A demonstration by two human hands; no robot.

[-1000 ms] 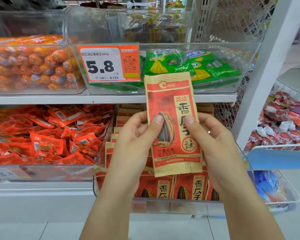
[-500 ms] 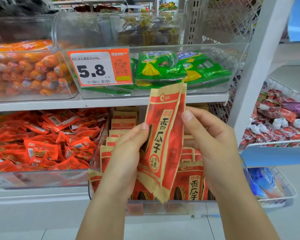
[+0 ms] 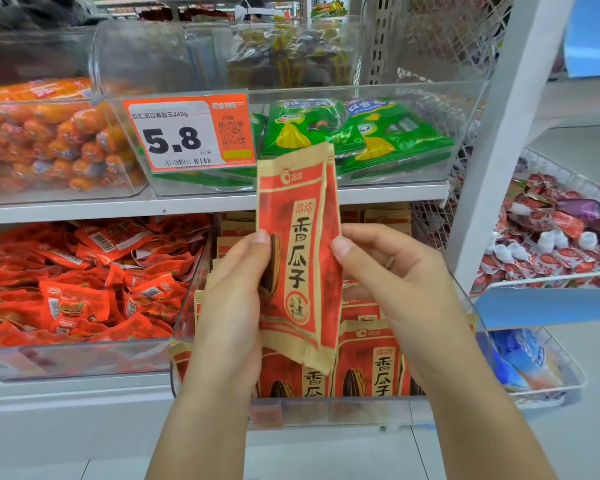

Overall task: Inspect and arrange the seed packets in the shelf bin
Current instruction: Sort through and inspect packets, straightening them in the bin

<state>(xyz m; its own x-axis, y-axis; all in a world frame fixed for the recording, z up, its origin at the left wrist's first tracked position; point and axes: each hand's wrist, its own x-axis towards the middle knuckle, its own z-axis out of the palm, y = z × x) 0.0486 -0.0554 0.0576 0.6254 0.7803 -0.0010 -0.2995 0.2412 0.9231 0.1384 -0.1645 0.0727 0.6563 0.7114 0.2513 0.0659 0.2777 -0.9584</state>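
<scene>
A red and tan seed packet (image 3: 297,244) stands upright in front of the shelf, turned partly edge-on so its front faces left. My left hand (image 3: 234,299) pinches its left edge with thumb on the front. My right hand (image 3: 392,282) holds its right edge, thumb against the side. Below and behind them a clear shelf bin (image 3: 326,412) holds several more of the same red seed packets (image 3: 371,362), standing in rows; the hands hide part of them.
Left of the bin lies a clear bin of small red snack packs (image 3: 84,285). The shelf above carries orange sausages (image 3: 49,140), green packets (image 3: 354,136) and a 5.8 price tag (image 3: 187,133). A white upright post (image 3: 492,147) and wire baskets (image 3: 551,237) stand to the right.
The packet faced me flat a second ago; both hands have rotated it so it now shows narrow and partly edge-on. The view has shifted slightly right.
</scene>
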